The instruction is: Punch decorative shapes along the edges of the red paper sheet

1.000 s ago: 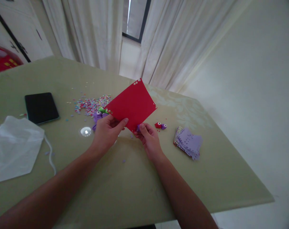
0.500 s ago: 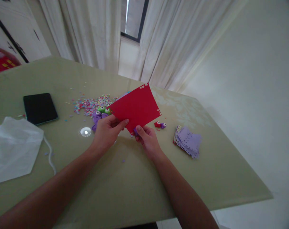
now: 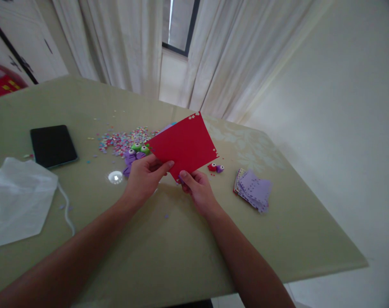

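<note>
My left hand [image 3: 145, 176] pinches the near left edge of a red paper sheet [image 3: 184, 144], held tilted above the table. My right hand [image 3: 198, 187] is closed around a small purple punch at the sheet's near corner; only a sliver of the punch shows. Small punched shapes mark the sheet's far and right corners. Behind the sheet lie green and purple punches [image 3: 137, 150] and a scatter of coloured paper confetti [image 3: 122, 140]. A red and a purple punch [image 3: 215, 167] sit just right of my right hand.
A stack of punched lilac paper squares [image 3: 253, 189] lies to the right. A black tablet [image 3: 53, 145] and a white bag [image 3: 17, 200] lie at the left on the olive table [image 3: 181, 239]. Curtains and a window stand behind the table.
The red sheet has turned slightly and shifted right. My right hand has closed further over the purple punch at its near corner.
</note>
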Tool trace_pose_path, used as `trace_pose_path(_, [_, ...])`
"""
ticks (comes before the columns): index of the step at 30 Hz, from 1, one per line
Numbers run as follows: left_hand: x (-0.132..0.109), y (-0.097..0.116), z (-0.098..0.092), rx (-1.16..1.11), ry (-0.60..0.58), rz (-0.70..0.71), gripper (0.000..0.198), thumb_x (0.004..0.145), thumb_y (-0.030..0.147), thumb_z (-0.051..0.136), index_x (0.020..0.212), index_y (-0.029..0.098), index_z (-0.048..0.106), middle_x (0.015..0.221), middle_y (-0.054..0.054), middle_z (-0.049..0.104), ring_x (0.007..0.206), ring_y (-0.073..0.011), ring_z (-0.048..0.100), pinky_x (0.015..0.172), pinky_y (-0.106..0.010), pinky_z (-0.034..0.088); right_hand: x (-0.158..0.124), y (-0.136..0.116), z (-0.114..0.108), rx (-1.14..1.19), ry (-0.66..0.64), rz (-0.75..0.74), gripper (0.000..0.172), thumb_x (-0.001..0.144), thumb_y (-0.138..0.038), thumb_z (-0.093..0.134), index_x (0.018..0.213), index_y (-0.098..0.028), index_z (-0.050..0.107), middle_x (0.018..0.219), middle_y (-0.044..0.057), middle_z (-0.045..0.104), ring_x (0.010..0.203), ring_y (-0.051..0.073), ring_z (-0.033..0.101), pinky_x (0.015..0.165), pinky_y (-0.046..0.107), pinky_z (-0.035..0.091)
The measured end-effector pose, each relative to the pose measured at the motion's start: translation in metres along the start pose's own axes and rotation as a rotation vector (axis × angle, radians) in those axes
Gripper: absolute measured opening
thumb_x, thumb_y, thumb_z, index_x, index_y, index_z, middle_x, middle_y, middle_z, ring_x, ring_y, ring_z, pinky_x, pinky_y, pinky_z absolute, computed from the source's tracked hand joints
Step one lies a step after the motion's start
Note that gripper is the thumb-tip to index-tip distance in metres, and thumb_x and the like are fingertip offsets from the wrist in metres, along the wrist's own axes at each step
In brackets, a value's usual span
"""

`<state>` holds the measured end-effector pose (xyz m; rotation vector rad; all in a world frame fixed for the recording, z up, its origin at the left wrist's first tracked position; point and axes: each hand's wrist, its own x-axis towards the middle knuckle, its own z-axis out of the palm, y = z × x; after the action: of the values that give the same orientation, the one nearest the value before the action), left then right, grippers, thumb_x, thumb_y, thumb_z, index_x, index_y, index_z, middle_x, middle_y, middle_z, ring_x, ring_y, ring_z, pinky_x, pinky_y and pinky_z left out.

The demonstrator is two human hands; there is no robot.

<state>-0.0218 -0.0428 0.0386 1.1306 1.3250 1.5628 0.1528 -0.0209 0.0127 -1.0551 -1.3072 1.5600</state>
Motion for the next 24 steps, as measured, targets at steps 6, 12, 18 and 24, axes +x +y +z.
trace_pose_path(6, [0.0, 0.0, 0.0, -0.005, -0.011, -0.004, 0.036, 0.072, 0.054, 0.091, 0.086, 0.022, 0.081, 0.08, -0.006, 0.08, 0.065, -0.0213, 0.068, 0.062, -0.034, 0.056, -0.001, -0.003, 0.003, 0.04, 0.012, 0.006, 0.054, 0.071, -0.07, 0.09, 0.073, -0.019, 0.071, 0.059, -0.002, 0.056, 0.051, 0.011, 0.035, 0.05, 0.029, 0.022])
trace_pose_path(12, [0.0, 0.0, -0.002, -0.026, 0.027, -0.004, 0.032, 0.073, 0.047, 0.092, 0.089, 0.021, 0.083, 0.083, -0.005, 0.082, 0.065, -0.0192, 0.067, 0.062, -0.031, 0.056, -0.002, -0.002, 0.004, 0.092, 0.035, -0.057, 0.055, 0.074, -0.071, 0.09, 0.073, -0.02, 0.07, 0.061, -0.002, 0.059, 0.055, 0.012, 0.046, 0.054, 0.028, 0.033])
trace_pose_path(18, [0.0, 0.003, -0.002, -0.025, 0.054, 0.003, 0.025, 0.073, 0.041, 0.091, 0.084, 0.02, 0.083, 0.075, -0.004, 0.079, 0.063, -0.0176, 0.065, 0.059, -0.029, 0.054, 0.008, -0.014, -0.009, 0.347, 0.328, -0.131, 0.058, 0.068, -0.071, 0.092, 0.073, -0.021, 0.066, 0.066, -0.003, 0.065, 0.051, 0.007, 0.041, 0.047, 0.023, 0.029])
trace_pose_path(24, [-0.001, 0.003, -0.002, -0.021, 0.035, 0.022, 0.027, 0.074, 0.042, 0.091, 0.087, 0.02, 0.084, 0.078, -0.005, 0.08, 0.065, -0.0184, 0.067, 0.061, -0.029, 0.056, 0.017, -0.024, -0.03, 0.508, 0.451, -0.16, 0.055, 0.068, -0.069, 0.094, 0.075, -0.022, 0.067, 0.068, -0.004, 0.066, 0.05, 0.007, 0.045, 0.044, 0.022, 0.035])
